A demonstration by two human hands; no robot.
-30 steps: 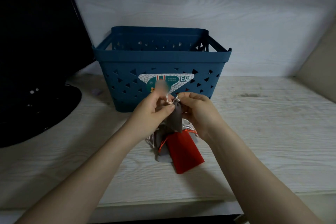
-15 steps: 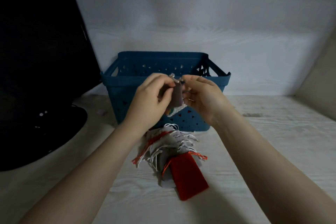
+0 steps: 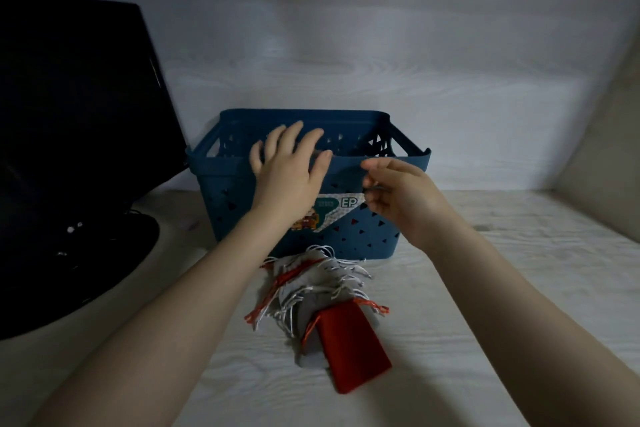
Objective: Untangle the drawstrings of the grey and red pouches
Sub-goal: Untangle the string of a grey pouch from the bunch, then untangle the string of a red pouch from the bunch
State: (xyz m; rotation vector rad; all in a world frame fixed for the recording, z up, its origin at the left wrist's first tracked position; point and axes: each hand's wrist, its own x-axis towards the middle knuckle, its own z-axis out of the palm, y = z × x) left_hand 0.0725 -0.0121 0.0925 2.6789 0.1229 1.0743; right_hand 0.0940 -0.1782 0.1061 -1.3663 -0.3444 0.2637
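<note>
A red pouch [image 3: 353,350] lies flat on the table in front of me. Behind it is a heap of grey pouches [image 3: 311,291], their white and red drawstrings [image 3: 277,291] tangled together. My left hand [image 3: 291,170] is raised over the front rim of the blue basket [image 3: 398,163] with its fingers spread and straight. A sliver of grey shows under its fingertips; I cannot tell what it is. My right hand [image 3: 398,198] hovers in front of the basket, fingers loosely curled, and nothing is visible in it.
The blue basket stands at the back of the pale wooden table [image 3: 502,288], close behind the heap. A black monitor [image 3: 69,114] on a round base [image 3: 79,270] fills the left side. A wall closes the back.
Both hands pinched a dark grey pouch between them before. Now they have parted, the left hand has reached over the basket rim with fingers spread, and the pouch is out of both hands.
</note>
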